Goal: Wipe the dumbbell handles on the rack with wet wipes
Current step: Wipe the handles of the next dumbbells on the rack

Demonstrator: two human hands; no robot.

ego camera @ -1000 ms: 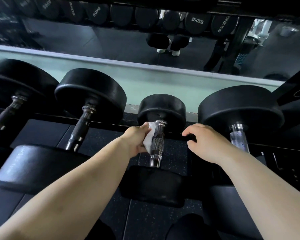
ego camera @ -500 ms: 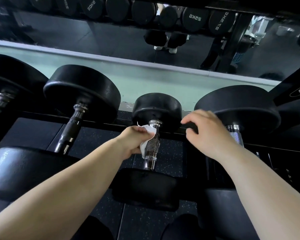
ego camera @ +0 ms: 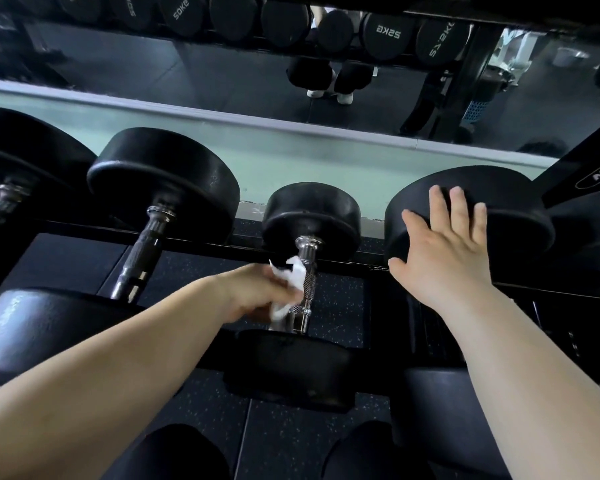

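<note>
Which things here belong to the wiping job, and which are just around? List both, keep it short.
In the job: wet wipe, gripped by the left hand against the chrome handle of the small dumbbell; dark handle beside it; rack rail.

Just around: mirror; speckled floor mat; big dumbbell head under the flat right hand.

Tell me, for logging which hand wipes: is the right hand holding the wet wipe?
No, the right hand lies flat on a dumbbell head; the left hand holds the wet wipe against the chrome handle.
</note>
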